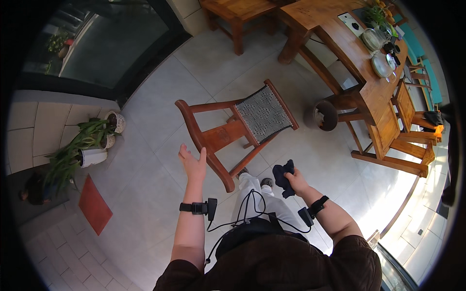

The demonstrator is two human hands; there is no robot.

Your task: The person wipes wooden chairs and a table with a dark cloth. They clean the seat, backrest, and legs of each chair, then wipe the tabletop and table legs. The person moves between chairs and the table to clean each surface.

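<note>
Before me on the tiled floor stands a low wooden folding chair [224, 136] with a carved backrest panel and a black-and-white woven seat [264, 113]. My left hand [193, 163] reaches out beside the chair's curved top rail [196, 131], fingers spread and nothing in them; whether it touches the rail I cannot tell. A crumpled dark cloth [284, 177] hangs from my right hand [297, 182], gripped between thumb and fingers, apart from the chair on its right side.
A round bin [320, 116] stands right of the chair, by a wooden table [378, 83] bearing glass pots. Wooden chairs [387, 132] are at the right. Potted plants [91, 136] line the left wall near a red mat [95, 205]. Cables [251, 207] run between my wrist straps.
</note>
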